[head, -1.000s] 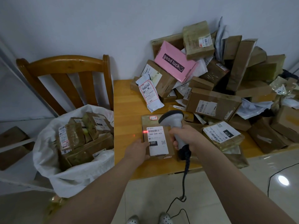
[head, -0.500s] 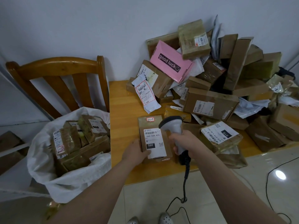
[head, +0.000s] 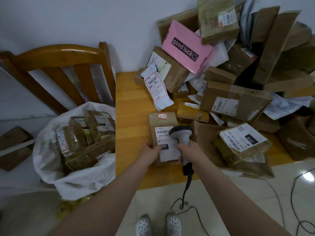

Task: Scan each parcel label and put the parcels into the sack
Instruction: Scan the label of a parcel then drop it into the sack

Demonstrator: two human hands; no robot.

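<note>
With the left hand [head: 150, 150] gripping the parcel [head: 160, 122] flat on the worktop [head: 129, 99] and the right hand [head: 190, 151] wrapped round the scanner [head: 181, 132], aim squarely at the barcode [head: 161, 132] before lifting toward the sack [head: 76, 184].

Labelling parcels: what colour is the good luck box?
The good luck box is pink with a black text strip; head view.

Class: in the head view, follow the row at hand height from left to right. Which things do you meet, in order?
Sack → left hand → scanner → 010 parcel. The 060 parcel and right hand overlap these, so they are left out.
</note>
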